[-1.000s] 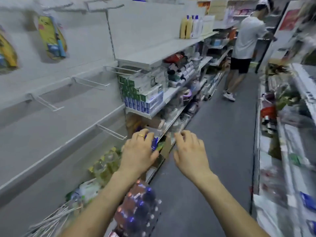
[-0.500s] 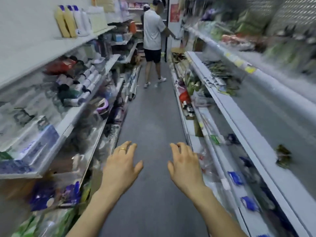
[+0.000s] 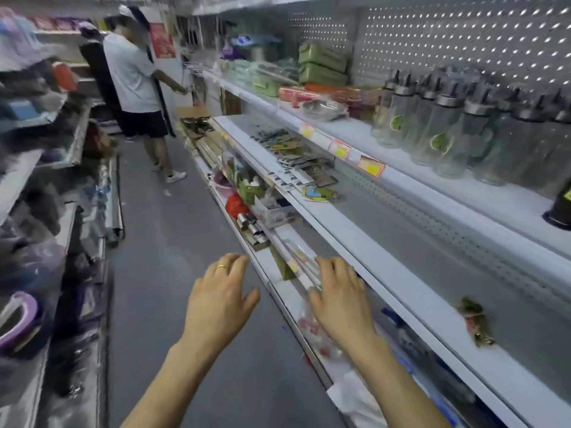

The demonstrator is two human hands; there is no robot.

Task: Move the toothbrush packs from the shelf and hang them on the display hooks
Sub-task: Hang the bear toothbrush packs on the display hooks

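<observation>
**Both hands bare and open over the aisle's right-hand shelving**

Whether any toothbrush packs are in view cannot be told: the likeliest goods are the flat carded packs (image 3: 296, 171) lying fanned on the middle shelf (image 3: 386, 242), well ahead of both hands and too blurred to identify. The left hand (image 3: 221, 301), wearing a gold ring (image 3: 221, 266), is palm down over the grey floor (image 3: 173, 242), fingers straight and slightly apart, holding nothing. The right hand (image 3: 340, 299) is palm down beside it, fingers loosely spread and holding nothing, above the lower shelf's front edge and a clear plastic bag (image 3: 312, 329) with red pieces inside. Glass bottles (image 3: 463, 128) with dark pourer caps stand in rows on the top shelf, under a pegboard wall (image 3: 463, 35). Yellow price tags (image 3: 370, 166) line that shelf's edge. Farther along the aisle stands a person (image 3: 133, 75) in a white T-shirt and dark shorts.
</observation>
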